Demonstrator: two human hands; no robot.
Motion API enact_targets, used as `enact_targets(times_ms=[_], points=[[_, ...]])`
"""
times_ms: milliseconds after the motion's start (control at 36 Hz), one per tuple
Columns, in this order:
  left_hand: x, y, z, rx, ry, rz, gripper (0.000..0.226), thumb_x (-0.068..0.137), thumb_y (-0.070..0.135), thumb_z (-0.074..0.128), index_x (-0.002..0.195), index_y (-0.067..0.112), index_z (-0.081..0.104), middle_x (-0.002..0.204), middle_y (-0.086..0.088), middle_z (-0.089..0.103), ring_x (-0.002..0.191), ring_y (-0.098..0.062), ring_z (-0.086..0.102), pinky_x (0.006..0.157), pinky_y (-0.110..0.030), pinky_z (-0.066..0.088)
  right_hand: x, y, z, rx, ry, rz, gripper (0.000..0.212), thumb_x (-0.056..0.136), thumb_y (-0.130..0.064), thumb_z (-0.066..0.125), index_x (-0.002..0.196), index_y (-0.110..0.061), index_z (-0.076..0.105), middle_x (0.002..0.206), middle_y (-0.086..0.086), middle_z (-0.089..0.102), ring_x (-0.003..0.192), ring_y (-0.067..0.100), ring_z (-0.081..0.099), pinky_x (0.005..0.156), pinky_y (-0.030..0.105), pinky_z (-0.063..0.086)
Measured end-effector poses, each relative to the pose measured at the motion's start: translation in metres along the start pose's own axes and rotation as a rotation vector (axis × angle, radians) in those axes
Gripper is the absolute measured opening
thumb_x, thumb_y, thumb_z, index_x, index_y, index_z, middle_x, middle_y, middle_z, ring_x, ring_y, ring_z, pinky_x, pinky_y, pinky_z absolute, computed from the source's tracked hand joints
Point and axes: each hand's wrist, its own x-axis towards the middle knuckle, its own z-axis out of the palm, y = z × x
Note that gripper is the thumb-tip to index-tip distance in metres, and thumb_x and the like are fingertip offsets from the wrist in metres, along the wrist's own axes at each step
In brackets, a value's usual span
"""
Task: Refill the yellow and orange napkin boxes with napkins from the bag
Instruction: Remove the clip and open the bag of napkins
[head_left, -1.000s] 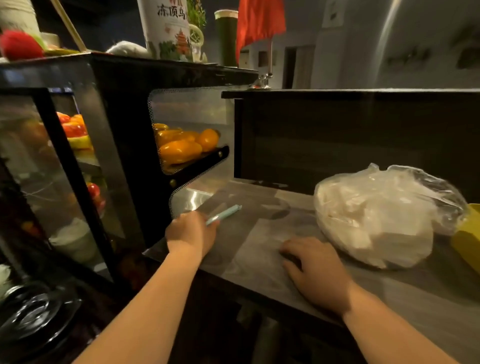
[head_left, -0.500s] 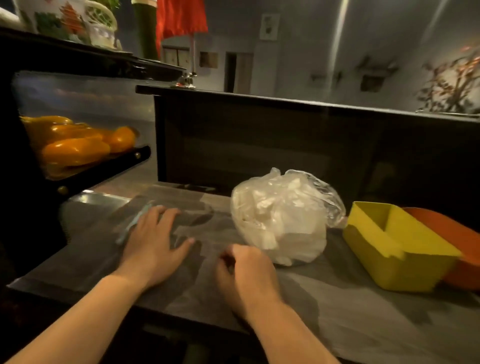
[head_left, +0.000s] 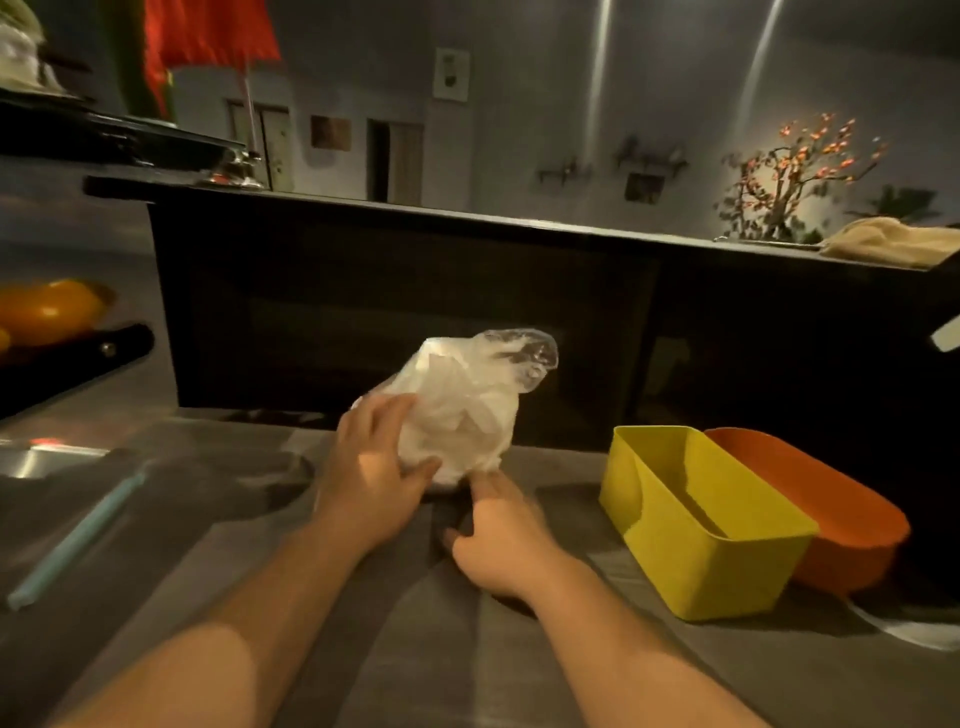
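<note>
A clear plastic bag (head_left: 470, 410) full of white napkins stands on the grey counter (head_left: 218, 519) in the middle of the view. My left hand (head_left: 376, 467) lies against the bag's left side, fingers spread over it and thumb under its lower edge. My right hand (head_left: 501, 535) rests on the counter at the bag's base, its index finger touching the bottom of the bag. To the right stands the yellow napkin box (head_left: 696, 519), open and with nothing inside. The orange napkin box (head_left: 831, 499) sits right behind it, touching it.
A light blue straw (head_left: 78, 540) lies on the counter at the left. A dark raised counter wall (head_left: 519, 322) runs behind the bag and boxes. A display case with yellow fruit (head_left: 47, 309) is at the far left. A cloth (head_left: 893, 241) lies on the upper ledge at right.
My left hand let go of the blue straw and moved right onto the bag. My right hand shifted up to the bag's base. The view turned right, bringing both boxes in.
</note>
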Motion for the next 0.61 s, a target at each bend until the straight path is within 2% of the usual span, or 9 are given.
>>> enact_targets(times_ms=[83, 111, 167, 250, 333, 389, 472, 528, 611], points=[[0.004, -0.010, 0.006, 0.054, 0.010, 0.019, 0.076, 0.083, 0.031, 0.080, 0.148, 0.020, 0.042, 0.149, -0.008, 0.035, 0.136, -0.031, 0.034, 0.108, -0.046, 0.040, 0.016, 0.004, -0.002, 0.029, -0.047, -0.005, 0.081, 0.093, -0.053, 0.056, 0.159, -0.025, 0.018, 0.166, -0.002, 0.018, 0.154, 0.024, 0.008, 0.125, 0.046, 0.010], [0.006, -0.015, 0.006, 0.078, -0.005, 0.012, 0.077, 0.084, 0.031, 0.079, 0.149, 0.020, 0.040, 0.151, -0.009, 0.034, 0.137, -0.032, 0.033, 0.108, -0.047, 0.041, 0.017, 0.004, -0.006, 0.008, -0.043, -0.016, 0.081, 0.092, -0.052, 0.056, 0.159, -0.026, 0.017, 0.167, -0.004, 0.017, 0.155, 0.025, 0.005, 0.125, 0.049, 0.008], [0.008, -0.023, 0.006, 0.077, -0.015, -0.013, 0.074, 0.085, 0.027, 0.078, 0.149, 0.020, 0.041, 0.151, -0.007, 0.036, 0.138, -0.032, 0.036, 0.109, -0.048, 0.040, 0.008, 0.003, -0.021, -0.115, 0.041, -0.038, 0.073, 0.092, -0.049, 0.056, 0.156, -0.029, 0.028, 0.164, -0.005, 0.024, 0.153, 0.027, 0.009, 0.124, 0.052, 0.009], [0.010, -0.027, 0.000, 0.041, 0.019, -0.060, 0.065, 0.086, 0.018, 0.077, 0.145, 0.016, 0.047, 0.145, -0.006, 0.043, 0.132, -0.030, 0.044, 0.107, -0.045, 0.042, -0.014, 0.003, -0.053, -0.179, 0.397, -0.011, 0.045, 0.094, -0.043, 0.057, 0.137, -0.033, 0.054, 0.144, -0.007, 0.049, 0.141, 0.021, 0.033, 0.123, 0.048, 0.018], [0.010, -0.028, -0.005, 0.047, 0.048, -0.093, 0.056, 0.087, 0.015, 0.075, 0.138, 0.013, 0.053, 0.139, -0.006, 0.049, 0.125, -0.030, 0.049, 0.100, -0.044, 0.045, -0.025, 0.017, -0.078, -0.180, 0.714, 0.144, 0.036, 0.091, -0.046, 0.061, 0.125, -0.033, 0.061, 0.129, -0.004, 0.059, 0.125, 0.024, 0.046, 0.109, 0.047, 0.039], [0.009, -0.028, -0.006, 0.043, 0.064, -0.074, 0.051, 0.085, 0.012, 0.075, 0.133, 0.012, 0.057, 0.135, -0.005, 0.052, 0.122, -0.029, 0.051, 0.097, -0.042, 0.045, -0.027, 0.026, -0.086, -0.186, 0.682, 0.297, 0.047, 0.090, -0.050, 0.063, 0.132, -0.032, 0.054, 0.136, 0.001, 0.053, 0.126, 0.029, 0.047, 0.100, 0.047, 0.046], [0.006, -0.028, -0.008, 0.025, 0.073, -0.020, 0.044, 0.082, 0.013, 0.079, 0.122, 0.011, 0.061, 0.128, -0.004, 0.054, 0.115, -0.028, 0.054, 0.091, -0.038, 0.046, -0.025, 0.029, -0.085, -0.149, 0.459, 0.418, 0.062, 0.091, -0.051, 0.062, 0.144, -0.028, 0.038, 0.144, 0.006, 0.041, 0.119, 0.028, 0.054, 0.077, 0.037, 0.052], [0.003, -0.027, -0.008, 0.012, 0.091, 0.044, 0.037, 0.079, 0.019, 0.084, 0.111, 0.011, 0.066, 0.123, -0.003, 0.055, 0.112, -0.024, 0.053, 0.090, -0.033, 0.043, -0.023, 0.024, -0.081, -0.141, 0.437, 0.409, 0.063, 0.093, -0.051, 0.062, 0.145, -0.030, 0.035, 0.143, 0.003, 0.040, 0.112, 0.024, 0.057, 0.065, 0.030, 0.045], [-0.004, -0.024, -0.012, -0.002, 0.088, 0.126, 0.026, 0.076, 0.030, 0.086, 0.092, 0.019, 0.068, 0.109, 0.008, 0.055, 0.106, -0.013, 0.048, 0.088, -0.027, 0.039, -0.024, 0.017, -0.078, -0.110, 0.470, 0.335, 0.055, 0.095, -0.051, 0.058, 0.143, -0.032, 0.039, 0.139, -0.002, 0.048, 0.108, 0.022, 0.060, 0.066, 0.031, 0.045]])
